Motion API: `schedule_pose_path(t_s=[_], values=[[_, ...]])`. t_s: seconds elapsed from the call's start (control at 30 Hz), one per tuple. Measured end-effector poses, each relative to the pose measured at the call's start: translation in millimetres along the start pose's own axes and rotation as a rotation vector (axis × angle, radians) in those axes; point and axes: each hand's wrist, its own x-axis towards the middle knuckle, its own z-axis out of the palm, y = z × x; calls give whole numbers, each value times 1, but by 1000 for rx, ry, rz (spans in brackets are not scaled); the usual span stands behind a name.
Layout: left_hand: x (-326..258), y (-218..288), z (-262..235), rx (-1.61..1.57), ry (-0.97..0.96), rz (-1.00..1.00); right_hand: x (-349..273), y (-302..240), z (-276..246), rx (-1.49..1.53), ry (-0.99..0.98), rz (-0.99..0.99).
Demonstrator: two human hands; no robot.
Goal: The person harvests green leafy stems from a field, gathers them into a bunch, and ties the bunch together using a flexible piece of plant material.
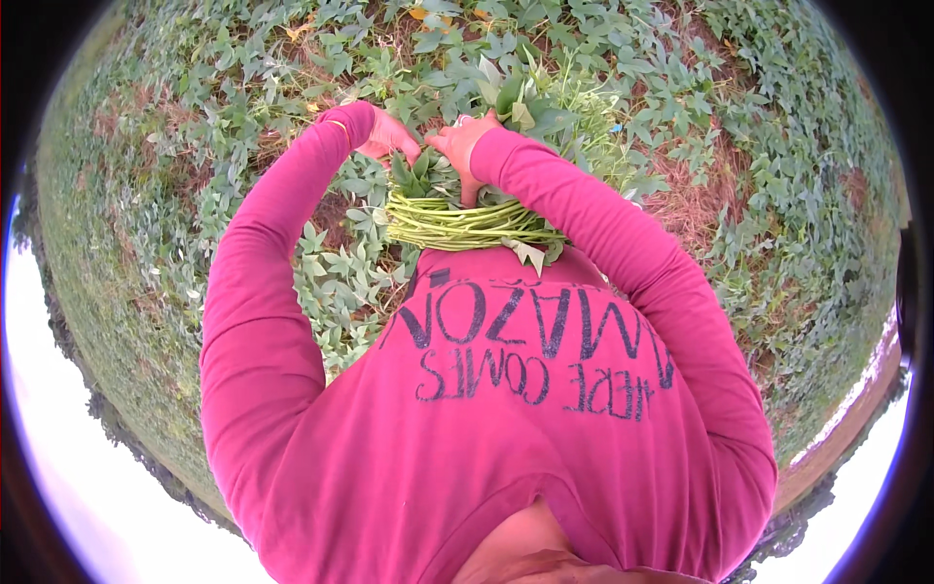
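A bundle of long green leafy stems (457, 224) rests crosswise against my front, its cut-looking stalks stacked at the near side. More leaves spread from its far end under my right forearm. My right hand (465, 146) is closed over the bundle's leaves, with one finger pointing down onto the stalks. Beside it, my left hand (389, 136) is bent down at the wrist, its fingers drawn together at the leaves (418, 175) left of the right hand. What the left fingertips pinch, if anything, is hidden.
Low leafy vines (545, 39) cover the ground all around. Patches of dry brown grass (686, 185) show at the right and among the plants. A strip of bare earth (827, 448) and bright sky lie at the lower right rim.
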Motion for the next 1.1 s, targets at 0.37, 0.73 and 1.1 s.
schedule_pose_path(t_s=[0.37,0.73,1.1], values=[[8,-9,11,9,101,114,-15,-1,9,68,161,38],[-31,-20,35,-148,169,274,-58,42,0,383,599,-367],[-40,-26,50,500,437,463,-68,42,24,419,312,-292]])
